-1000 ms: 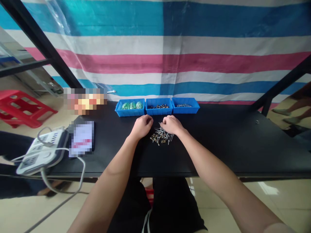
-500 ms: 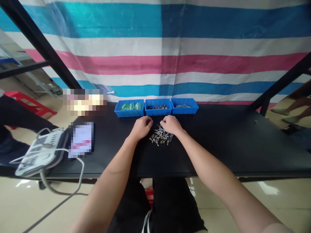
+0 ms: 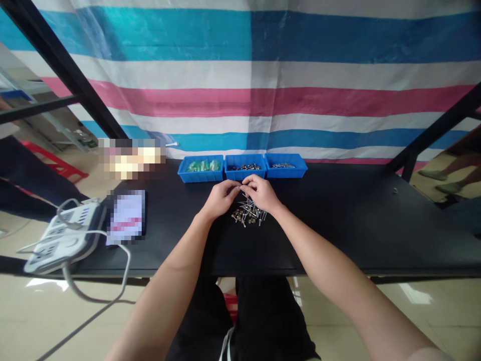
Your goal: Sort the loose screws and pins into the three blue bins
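Note:
My left hand (image 3: pixel 222 197) and my right hand (image 3: pixel 262 193) meet fingertip to fingertip above the black table. Both are closed in a pinch; whatever lies between the fingers is too small to make out. Just below them, partly under my right hand, spreads a loose pile of thin silvery metal pins with brass-coloured pieces (image 3: pixel 248 214). Behind the hands stand three blue bins in a row. The left bin (image 3: pixel 201 176) holds green plastic packets, the middle bin (image 3: pixel 245 174) small brass and dark metal parts, the right bin (image 3: pixel 286 173) thin silvery pins.
A white power strip (image 3: pixel 69 235) with grey cables lies at the table's left end, beside a blurred tablet-like object (image 3: pixel 126 218). One small metal piece (image 3: pixel 395 190) rests far right on the black table (image 3: pixel 349 220). Striped sheeting (image 3: pixel 319 100) hangs behind. Other people's legs show at both sides.
My right hand has moved left and my left hand's fingers have reached right, so their fingertips now meet. The pile and bins stay put.

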Action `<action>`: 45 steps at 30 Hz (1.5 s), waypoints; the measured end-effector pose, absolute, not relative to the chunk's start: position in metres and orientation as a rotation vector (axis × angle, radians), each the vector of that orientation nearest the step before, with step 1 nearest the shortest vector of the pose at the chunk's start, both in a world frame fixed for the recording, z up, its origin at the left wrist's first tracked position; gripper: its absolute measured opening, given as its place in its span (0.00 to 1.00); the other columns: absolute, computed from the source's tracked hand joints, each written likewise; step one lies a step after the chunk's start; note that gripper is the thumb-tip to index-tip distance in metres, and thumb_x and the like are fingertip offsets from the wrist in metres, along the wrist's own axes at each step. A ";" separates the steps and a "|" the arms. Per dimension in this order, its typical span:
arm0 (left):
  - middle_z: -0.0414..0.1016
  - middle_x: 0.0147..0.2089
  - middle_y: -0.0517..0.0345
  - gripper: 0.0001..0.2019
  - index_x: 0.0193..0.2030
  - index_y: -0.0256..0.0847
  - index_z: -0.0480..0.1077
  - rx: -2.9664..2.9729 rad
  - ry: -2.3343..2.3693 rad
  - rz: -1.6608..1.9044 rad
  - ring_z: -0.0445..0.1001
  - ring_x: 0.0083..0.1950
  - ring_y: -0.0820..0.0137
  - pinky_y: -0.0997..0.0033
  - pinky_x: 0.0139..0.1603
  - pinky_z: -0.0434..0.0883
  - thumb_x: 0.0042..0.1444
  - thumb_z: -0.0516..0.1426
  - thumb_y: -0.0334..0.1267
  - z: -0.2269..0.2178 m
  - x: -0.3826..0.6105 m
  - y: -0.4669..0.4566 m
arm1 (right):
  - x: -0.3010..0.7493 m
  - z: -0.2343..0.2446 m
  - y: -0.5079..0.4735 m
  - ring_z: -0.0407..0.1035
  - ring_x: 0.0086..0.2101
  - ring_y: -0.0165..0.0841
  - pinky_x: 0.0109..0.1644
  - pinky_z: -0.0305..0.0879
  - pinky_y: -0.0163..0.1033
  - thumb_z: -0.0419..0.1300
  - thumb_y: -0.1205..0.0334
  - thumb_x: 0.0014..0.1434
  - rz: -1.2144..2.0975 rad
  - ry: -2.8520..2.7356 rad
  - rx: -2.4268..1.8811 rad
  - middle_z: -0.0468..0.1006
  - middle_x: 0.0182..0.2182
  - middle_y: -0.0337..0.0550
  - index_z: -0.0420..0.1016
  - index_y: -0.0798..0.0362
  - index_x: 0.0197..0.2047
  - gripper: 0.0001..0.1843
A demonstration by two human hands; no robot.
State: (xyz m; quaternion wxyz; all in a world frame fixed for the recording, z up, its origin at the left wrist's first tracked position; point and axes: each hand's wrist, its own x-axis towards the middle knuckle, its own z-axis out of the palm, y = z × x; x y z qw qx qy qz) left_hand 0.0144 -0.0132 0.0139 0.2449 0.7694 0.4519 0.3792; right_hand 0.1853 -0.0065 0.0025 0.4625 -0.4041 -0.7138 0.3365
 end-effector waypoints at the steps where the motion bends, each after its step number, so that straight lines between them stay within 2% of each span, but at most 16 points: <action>1: 0.78 0.40 0.52 0.14 0.40 0.38 0.74 2.103 1.231 1.024 0.74 0.41 0.66 0.68 0.45 0.69 0.59 0.52 0.45 0.014 0.014 -0.013 | 0.185 0.001 -0.006 0.67 0.22 0.28 0.31 0.61 0.33 0.59 0.50 0.57 0.848 -1.738 -0.993 0.73 0.20 0.35 0.68 0.52 0.37 0.14; 7: 0.77 0.34 0.54 0.14 0.35 0.38 0.73 2.132 1.359 1.017 0.72 0.36 0.68 0.70 0.40 0.67 0.59 0.51 0.45 0.014 0.013 -0.012 | 0.187 0.002 -0.004 0.68 0.22 0.28 0.30 0.62 0.33 0.59 0.52 0.56 0.867 -1.729 -1.028 0.73 0.19 0.36 0.70 0.53 0.33 0.12; 12: 0.73 0.29 0.56 0.17 0.31 0.38 0.71 2.137 1.466 1.070 0.69 0.31 0.69 0.71 0.36 0.65 0.60 0.48 0.47 0.014 0.011 -0.011 | 0.193 0.004 -0.002 0.71 0.27 0.30 0.34 0.64 0.34 0.58 0.58 0.56 0.832 -1.819 -1.027 0.78 0.25 0.41 0.75 0.54 0.31 0.09; 19: 0.71 0.27 0.57 0.16 0.29 0.39 0.69 2.179 1.485 1.068 0.66 0.29 0.70 0.72 0.34 0.62 0.59 0.48 0.46 0.015 0.012 -0.011 | 0.200 0.007 -0.002 0.66 0.24 0.27 0.29 0.58 0.33 0.60 0.57 0.54 0.728 -1.928 -1.075 0.76 0.22 0.39 0.76 0.56 0.28 0.11; 23: 0.57 0.19 0.63 0.24 0.19 0.39 0.58 2.073 1.567 1.061 0.57 0.24 0.75 0.73 0.27 0.55 0.60 0.47 0.53 0.013 0.012 -0.011 | 0.202 0.005 0.004 0.63 0.21 0.26 0.27 0.58 0.32 0.60 0.53 0.54 0.913 -1.780 -1.041 0.73 0.19 0.38 0.73 0.56 0.24 0.14; 26: 0.51 0.17 0.64 0.27 0.17 0.40 0.51 2.001 1.638 1.043 0.53 0.22 0.76 0.72 0.26 0.51 0.60 0.44 0.57 0.012 0.010 -0.010 | 0.207 0.002 0.013 0.58 0.17 0.23 0.21 0.53 0.30 0.62 0.50 0.51 1.056 -1.440 -1.038 0.69 0.16 0.35 0.71 0.55 0.24 0.16; 31: 0.55 0.17 0.64 0.27 0.18 0.39 0.54 2.020 1.636 1.015 0.57 0.23 0.76 0.73 0.27 0.53 0.60 0.44 0.56 0.010 0.009 -0.009 | 0.225 0.002 0.029 0.52 0.12 0.20 0.14 0.43 0.28 0.65 0.51 0.49 1.043 -0.898 -1.054 0.63 0.13 0.30 0.69 0.54 0.26 0.16; 35: 0.59 0.18 0.63 0.26 0.20 0.39 0.58 2.061 1.608 0.991 0.61 0.24 0.75 0.73 0.28 0.55 0.60 0.45 0.56 0.010 0.010 -0.010 | 0.243 0.004 0.039 0.48 0.10 0.20 0.13 0.41 0.28 0.64 0.55 0.51 0.902 -0.725 -1.114 0.57 0.09 0.27 0.67 0.54 0.25 0.14; 37: 0.61 0.19 0.62 0.25 0.20 0.39 0.59 2.071 1.610 0.986 0.62 0.24 0.74 0.73 0.29 0.56 0.60 0.46 0.56 0.011 0.010 -0.010 | 0.251 0.003 0.042 0.47 0.10 0.21 0.13 0.40 0.28 0.63 0.57 0.52 0.846 -0.675 -1.138 0.54 0.08 0.25 0.69 0.55 0.28 0.11; 39: 0.65 0.21 0.61 0.24 0.23 0.40 0.62 2.067 1.613 0.993 0.64 0.26 0.72 0.72 0.30 0.58 0.60 0.47 0.56 0.011 0.011 -0.011 | 0.257 0.003 0.044 0.47 0.10 0.21 0.13 0.41 0.28 0.62 0.57 0.53 0.826 -0.632 -1.142 0.54 0.09 0.24 0.72 0.55 0.36 0.11; 42: 0.70 0.25 0.60 0.19 0.33 0.40 0.66 2.041 1.610 1.030 0.68 0.29 0.70 0.72 0.32 0.61 0.59 0.49 0.54 0.010 0.011 -0.011 | 0.262 0.004 0.044 0.48 0.11 0.21 0.14 0.42 0.28 0.61 0.57 0.54 0.826 -0.589 -1.111 0.54 0.10 0.23 0.70 0.55 0.50 0.21; 45: 0.72 0.27 0.59 0.16 0.45 0.40 0.66 2.012 1.602 1.052 0.71 0.30 0.67 0.70 0.35 0.63 0.59 0.50 0.50 0.009 0.011 -0.010 | 0.262 0.006 0.044 0.47 0.11 0.22 0.15 0.42 0.28 0.58 0.56 0.55 0.820 -0.578 -1.075 0.53 0.11 0.22 0.66 0.55 0.57 0.27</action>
